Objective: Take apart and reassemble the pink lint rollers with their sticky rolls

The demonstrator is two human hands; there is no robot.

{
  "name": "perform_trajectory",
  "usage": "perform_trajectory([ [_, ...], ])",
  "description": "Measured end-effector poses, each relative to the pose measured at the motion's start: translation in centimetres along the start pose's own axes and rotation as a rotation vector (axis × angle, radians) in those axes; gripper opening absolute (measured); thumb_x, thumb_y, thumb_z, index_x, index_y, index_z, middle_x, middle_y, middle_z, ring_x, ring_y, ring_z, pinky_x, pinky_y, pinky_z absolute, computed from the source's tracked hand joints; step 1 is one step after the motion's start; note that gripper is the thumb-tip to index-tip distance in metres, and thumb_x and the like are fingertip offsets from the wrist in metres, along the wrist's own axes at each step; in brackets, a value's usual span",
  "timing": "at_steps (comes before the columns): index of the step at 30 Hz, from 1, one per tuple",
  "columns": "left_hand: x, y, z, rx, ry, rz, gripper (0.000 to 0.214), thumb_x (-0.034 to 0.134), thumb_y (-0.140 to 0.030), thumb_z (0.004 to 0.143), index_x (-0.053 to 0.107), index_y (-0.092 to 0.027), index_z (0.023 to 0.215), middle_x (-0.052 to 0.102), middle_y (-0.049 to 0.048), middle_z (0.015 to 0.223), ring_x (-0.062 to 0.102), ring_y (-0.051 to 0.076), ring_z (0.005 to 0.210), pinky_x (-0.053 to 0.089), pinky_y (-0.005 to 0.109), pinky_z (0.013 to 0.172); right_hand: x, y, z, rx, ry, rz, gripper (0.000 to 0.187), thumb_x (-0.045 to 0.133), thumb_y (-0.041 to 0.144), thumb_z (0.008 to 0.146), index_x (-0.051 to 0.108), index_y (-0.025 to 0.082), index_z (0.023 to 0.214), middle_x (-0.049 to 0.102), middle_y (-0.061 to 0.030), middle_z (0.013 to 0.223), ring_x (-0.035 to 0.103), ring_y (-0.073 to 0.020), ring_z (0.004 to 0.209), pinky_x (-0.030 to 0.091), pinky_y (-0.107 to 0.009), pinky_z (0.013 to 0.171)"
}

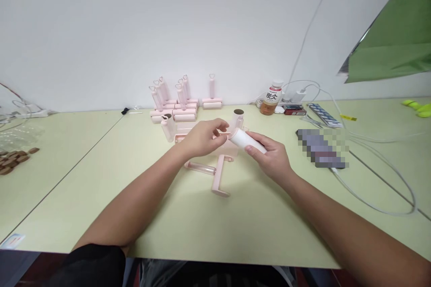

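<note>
My right hand is wrapped round a white lint roller refill, tilted with its end toward my left hand. My left hand hovers at that end, thumb and fingers apart; whether a fingertip touches the roll I cannot tell. Below them lies a pink lint roller handle with a clear pink grip and a bare frame. Behind my hands an upright roll stands, and another roll stands left of my left hand. More pink parts lie partly hidden under my left hand.
Several finished-looking pink lint rollers stand by the wall, with a single one beside them. At right are a bottle, a phone and white cables. Brown pieces lie far left.
</note>
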State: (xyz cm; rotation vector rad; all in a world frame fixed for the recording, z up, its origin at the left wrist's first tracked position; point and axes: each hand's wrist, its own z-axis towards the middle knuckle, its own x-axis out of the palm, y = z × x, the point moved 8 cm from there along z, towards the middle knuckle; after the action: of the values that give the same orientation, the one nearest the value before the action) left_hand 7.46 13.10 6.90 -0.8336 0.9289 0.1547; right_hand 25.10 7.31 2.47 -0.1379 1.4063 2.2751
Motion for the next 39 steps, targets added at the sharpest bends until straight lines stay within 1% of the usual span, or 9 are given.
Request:
perform_trajectory([
  [3,-0.5,-0.8,-0.3,0.041,0.073,-0.194,0.038,0.060,-0.036,0.088,0.063,-0.019,0.123,0.069,0.0058,0.120,0.067,0.015,0.093,0.051,0.025,0.074,0.5,0.2,0.0,-0.039,0.086,-0.007,0.039,0.073,0.040,0.076,0.077,0.021,0.109,0.077,-0.0088,0.112,0.071,-0.0312,0.102,0.057,-0.042,0.086],
  [7,-0.1,-1.6,-0.7,0.091,0.225,-0.254,0.030,0.062,-0.029,0.086,0.070,-0.019,0.113,0.074,0.0031,0.096,0.067,0.014,0.083,0.050,0.024,0.071,0.8,0.3,-0.1,-0.069,0.170,-0.018,0.038,0.073,0.042,0.076,0.078,0.021,0.107,0.077,-0.0095,0.111,0.072,-0.0314,0.099,0.058,-0.043,0.084],
  [10,0.0,-1.6,-0.8,0.096,0.242,-0.264,0.028,0.062,-0.022,0.081,0.070,-0.019,0.109,0.072,0.0015,0.089,0.065,0.013,0.079,0.050,0.024,0.070,0.8,0.4,-0.2,-0.063,0.188,-0.012,0.038,0.074,0.045,0.075,0.078,0.022,0.104,0.077,-0.0094,0.107,0.072,-0.0309,0.095,0.058,-0.043,0.081],
  [14,0.3,-1.0,-0.4,0.084,0.137,-0.279,0.031,0.059,-0.015,0.076,0.068,-0.018,0.105,0.068,0.0005,0.087,0.063,0.012,0.078,0.050,0.024,0.071,1.0,0.2,-0.2,0.039,0.161,0.066,0.034,0.076,0.042,0.073,0.076,0.022,0.101,0.076,-0.0074,0.101,0.070,-0.0273,0.086,0.057,-0.038,0.071],
  [18,1.1,0.7,0.3,-0.026,0.006,-0.397,0.028,0.052,-0.019,0.079,0.066,-0.019,0.103,0.064,0.0012,0.094,0.061,0.012,0.076,0.054,0.024,0.065,2.6,-1.5,-0.8,0.389,0.235,0.418,0.037,0.066,0.038,0.081,0.068,0.020,0.114,0.069,-0.0049,0.081,0.063,-0.0192,0.062,0.044,-0.026,0.042],
  [24,-0.1,3.2,0.0,-0.299,-0.236,-0.507,0.020,0.065,-0.029,0.078,0.056,-0.019,0.093,0.059,-0.0006,0.087,0.063,0.011,0.068,0.055,0.024,0.055,3.2,-1.5,-1.1,0.629,0.220,0.865,0.032,0.057,0.027,0.084,0.064,0.025,0.115,0.068,-0.0076,0.115,0.069,-0.0202,0.077,0.052,-0.027,0.046],
  [28,1.7,0.9,-0.5,-0.264,0.003,-0.363,0.018,0.066,-0.030,0.078,0.053,-0.019,0.082,0.061,-0.0009,0.078,0.063,0.014,0.070,0.051,0.026,0.059,2.1,-1.7,-0.6,0.624,0.090,0.932,0.027,0.059,0.028,0.085,0.064,0.025,0.111,0.070,-0.0072,0.112,0.069,-0.0212,0.087,0.059,-0.031,0.059],
  [34,9.0,-4.8,-2.4,0.251,0.366,0.397,0.007,0.057,-0.018,0.081,0.063,-0.017,0.078,0.066,0.0050,0.082,0.060,0.021,0.078,0.041,0.035,0.071,1.7,-2.8,-0.4,0.620,0.028,0.903,0.024,0.063,0.025,0.084,0.063,0.027,0.108,0.070,-0.0037,0.106,0.069,-0.0181,0.084,0.060,-0.030,0.063],
  [39,10.8,-4.6,-2.6,0.334,0.408,0.570,0.010,0.067,-0.025,0.080,0.067,-0.016,0.076,0.068,0.0083,0.084,0.059,0.026,0.090,0.036,0.037,0.074,1.7,-3.3,-0.6,0.657,-0.008,0.898,0.032,0.063,0.023,0.084,0.060,0.030,0.115,0.068,-0.0018,0.108,0.070,-0.0164,0.081,0.060,-0.029,0.063],
])
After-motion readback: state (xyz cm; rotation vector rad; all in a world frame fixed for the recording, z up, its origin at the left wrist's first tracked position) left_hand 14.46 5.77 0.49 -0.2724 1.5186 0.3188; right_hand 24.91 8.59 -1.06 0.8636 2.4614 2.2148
